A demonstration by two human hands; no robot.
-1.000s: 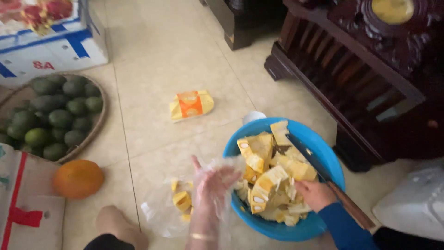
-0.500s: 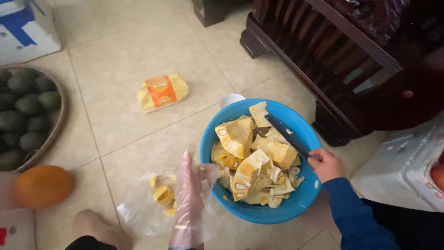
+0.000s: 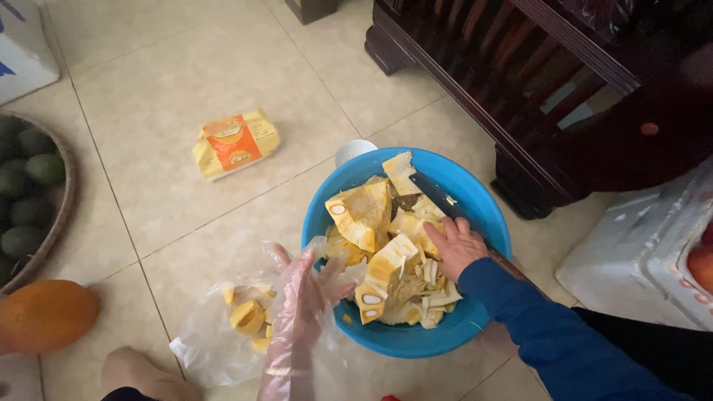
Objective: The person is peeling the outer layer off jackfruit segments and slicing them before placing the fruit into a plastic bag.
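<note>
Reaching over the rim of the blue bowl (image 3: 475,215), the left hand (image 3: 308,293) is covered by a clear plastic glove, fingers spread and closed on nothing, just above the yellow fruit pieces (image 3: 386,245). The right hand (image 3: 454,245) is laid on the pieces inside the bowl, fingers curled; a knife (image 3: 434,197) lies beside it, and whether it is gripped cannot be told. The bowl is set on the tiled floor (image 3: 186,89). A clear bag (image 3: 223,334) holding yellow pods lies just left of the bowl. A yellow packet (image 3: 236,143), a basket (image 3: 56,223) of green fruit and an orange fruit (image 3: 44,315) lie well apart.
</note>
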